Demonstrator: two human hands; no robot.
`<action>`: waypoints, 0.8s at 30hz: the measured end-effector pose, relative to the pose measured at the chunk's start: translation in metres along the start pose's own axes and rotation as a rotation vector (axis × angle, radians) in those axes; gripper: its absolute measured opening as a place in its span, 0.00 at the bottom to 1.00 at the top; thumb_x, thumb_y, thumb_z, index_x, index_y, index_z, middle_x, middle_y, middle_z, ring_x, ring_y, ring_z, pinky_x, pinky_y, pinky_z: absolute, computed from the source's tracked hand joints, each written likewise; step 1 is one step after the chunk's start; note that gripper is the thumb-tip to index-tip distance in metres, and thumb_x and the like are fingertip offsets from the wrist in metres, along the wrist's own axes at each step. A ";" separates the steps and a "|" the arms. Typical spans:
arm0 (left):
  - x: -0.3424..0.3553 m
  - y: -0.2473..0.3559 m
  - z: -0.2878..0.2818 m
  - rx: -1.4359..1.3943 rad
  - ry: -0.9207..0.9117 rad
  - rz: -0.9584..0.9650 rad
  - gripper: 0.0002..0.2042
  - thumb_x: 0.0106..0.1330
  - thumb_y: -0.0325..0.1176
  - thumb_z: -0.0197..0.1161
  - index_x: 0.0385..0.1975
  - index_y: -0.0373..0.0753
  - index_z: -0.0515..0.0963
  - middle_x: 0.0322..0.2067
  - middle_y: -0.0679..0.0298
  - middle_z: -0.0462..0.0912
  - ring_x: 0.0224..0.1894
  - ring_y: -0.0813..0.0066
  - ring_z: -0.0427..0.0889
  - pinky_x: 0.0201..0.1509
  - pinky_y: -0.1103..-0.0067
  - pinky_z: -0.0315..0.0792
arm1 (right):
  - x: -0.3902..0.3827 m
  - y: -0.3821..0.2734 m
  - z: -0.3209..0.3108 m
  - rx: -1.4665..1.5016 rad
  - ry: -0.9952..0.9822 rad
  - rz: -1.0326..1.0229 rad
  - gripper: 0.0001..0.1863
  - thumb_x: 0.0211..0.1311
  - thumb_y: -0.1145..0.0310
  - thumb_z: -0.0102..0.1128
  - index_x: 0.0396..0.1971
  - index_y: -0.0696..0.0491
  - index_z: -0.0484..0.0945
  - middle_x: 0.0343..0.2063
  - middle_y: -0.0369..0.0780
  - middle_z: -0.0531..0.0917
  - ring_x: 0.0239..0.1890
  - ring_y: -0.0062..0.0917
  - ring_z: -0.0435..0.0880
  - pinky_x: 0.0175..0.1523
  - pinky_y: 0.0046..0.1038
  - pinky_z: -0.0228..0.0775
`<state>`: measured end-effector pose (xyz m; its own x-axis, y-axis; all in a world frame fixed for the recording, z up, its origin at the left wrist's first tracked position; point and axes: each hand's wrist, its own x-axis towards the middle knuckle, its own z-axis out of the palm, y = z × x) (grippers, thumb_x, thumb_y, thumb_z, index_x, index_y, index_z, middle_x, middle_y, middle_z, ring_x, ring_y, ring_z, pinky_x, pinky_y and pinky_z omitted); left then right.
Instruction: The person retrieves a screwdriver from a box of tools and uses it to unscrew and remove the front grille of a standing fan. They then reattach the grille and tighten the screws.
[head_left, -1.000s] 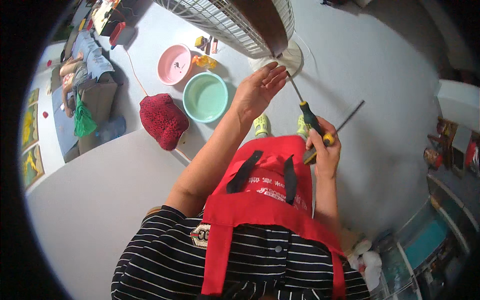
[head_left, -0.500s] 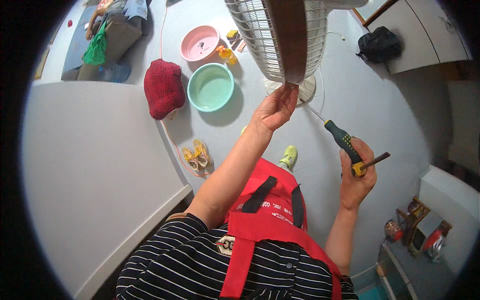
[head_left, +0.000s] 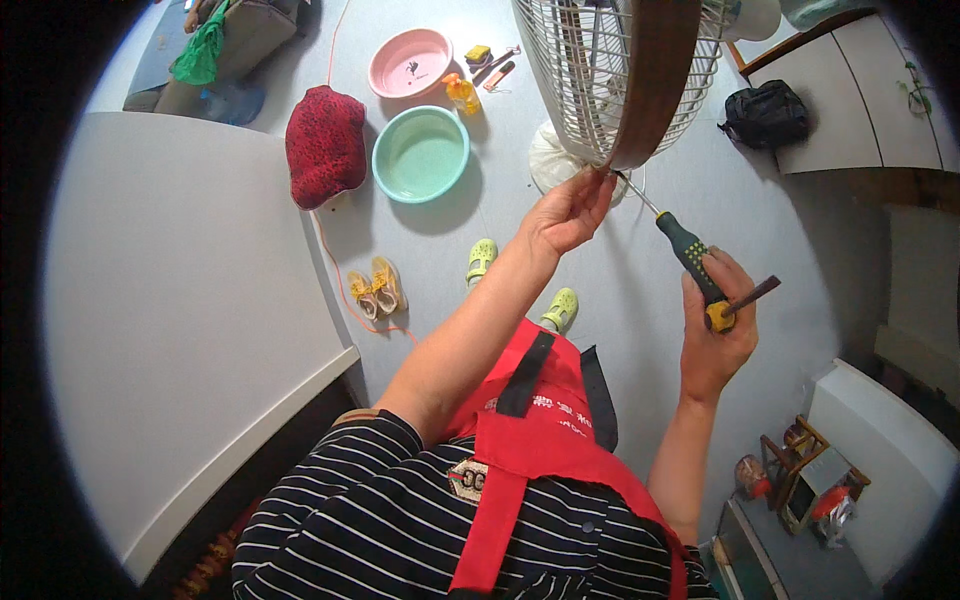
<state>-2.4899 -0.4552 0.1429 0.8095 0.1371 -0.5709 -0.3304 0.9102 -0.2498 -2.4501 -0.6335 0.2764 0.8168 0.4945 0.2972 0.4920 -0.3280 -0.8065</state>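
My left hand (head_left: 570, 215) pinches the lower rim of a white wire fan guard (head_left: 560, 70) with a brown band (head_left: 655, 70); exactly what its fingertips grip is hidden. My right hand (head_left: 720, 330) grips a green screwdriver (head_left: 680, 240) with yellow dots, its metal tip at the fan's lower rim beside my left fingertips. The same hand holds a second tool (head_left: 750, 297) with a dark shaft and yellow part, pointing up to the right. The pale fan base (head_left: 553, 155) is partly hidden behind the guard and hand.
Pink (head_left: 410, 63) and mint (head_left: 420, 155) basins, a bottle (head_left: 463, 93), red cushion (head_left: 325, 148), shoes (head_left: 377, 288) and orange cord lie leftward. A white panel (head_left: 190, 340) borders the left, a backpack (head_left: 762, 115) and cabinet the right. A sofa (head_left: 170, 75) with part of a person is top left.
My left hand has risen from open fingers to a pinch at the fan's rim. My right hand has moved rightward with the tools. The view has shifted, showing more backpack and cabinet.
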 end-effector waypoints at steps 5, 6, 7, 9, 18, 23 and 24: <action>0.000 -0.002 0.001 0.030 0.030 0.027 0.06 0.61 0.23 0.52 0.36 0.27 0.71 0.36 0.54 0.77 0.39 0.66 0.78 0.43 0.80 0.78 | 0.002 -0.009 -0.005 -0.025 -0.028 -0.017 0.15 0.46 0.82 0.62 0.36 0.54 0.77 0.39 0.41 0.78 0.41 0.28 0.77 0.44 0.26 0.70; 0.000 -0.003 0.001 0.025 0.038 0.028 0.06 0.61 0.23 0.52 0.36 0.27 0.71 0.36 0.54 0.77 0.40 0.66 0.78 0.43 0.80 0.78 | 0.002 -0.013 -0.006 -0.008 -0.035 0.006 0.15 0.45 0.82 0.62 0.37 0.54 0.77 0.39 0.40 0.78 0.41 0.28 0.77 0.44 0.27 0.71; 0.001 -0.003 0.001 0.018 0.039 0.017 0.06 0.61 0.23 0.52 0.36 0.27 0.71 0.36 0.54 0.77 0.40 0.66 0.78 0.44 0.80 0.77 | 0.003 -0.016 -0.007 -0.038 -0.060 -0.025 0.15 0.46 0.82 0.62 0.37 0.55 0.76 0.39 0.40 0.78 0.41 0.27 0.77 0.45 0.26 0.69; 0.002 -0.003 0.000 0.000 0.040 -0.007 0.07 0.61 0.23 0.53 0.36 0.28 0.71 0.37 0.54 0.77 0.40 0.66 0.78 0.44 0.81 0.77 | 0.005 -0.022 -0.010 -0.101 -0.111 -0.088 0.14 0.48 0.82 0.61 0.37 0.56 0.76 0.38 0.40 0.77 0.42 0.24 0.75 0.48 0.24 0.67; 0.006 -0.002 -0.003 0.021 0.024 0.023 0.06 0.60 0.22 0.53 0.35 0.29 0.73 0.37 0.54 0.78 0.41 0.66 0.78 0.44 0.79 0.77 | 0.022 -0.037 -0.009 -0.211 -0.178 -0.212 0.19 0.40 0.83 0.63 0.37 0.54 0.77 0.36 0.43 0.79 0.39 0.34 0.79 0.43 0.27 0.72; 0.003 -0.004 0.004 -0.006 0.047 0.015 0.06 0.59 0.21 0.53 0.36 0.28 0.72 0.37 0.54 0.78 0.41 0.66 0.78 0.44 0.78 0.77 | 0.029 -0.050 -0.013 -0.207 -0.204 -0.246 0.18 0.40 0.83 0.62 0.36 0.54 0.76 0.35 0.43 0.79 0.37 0.34 0.80 0.41 0.27 0.72; 0.005 -0.005 0.005 -0.011 0.053 0.021 0.07 0.59 0.21 0.53 0.36 0.28 0.72 0.37 0.54 0.78 0.40 0.66 0.78 0.44 0.78 0.77 | 0.031 -0.052 -0.012 -0.201 -0.211 -0.264 0.17 0.40 0.83 0.62 0.35 0.54 0.76 0.35 0.43 0.79 0.37 0.34 0.80 0.41 0.27 0.72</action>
<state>-2.4823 -0.4574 0.1452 0.7753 0.1350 -0.6170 -0.3528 0.9029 -0.2457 -2.4468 -0.6114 0.3336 0.5850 0.7306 0.3523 0.7429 -0.3082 -0.5943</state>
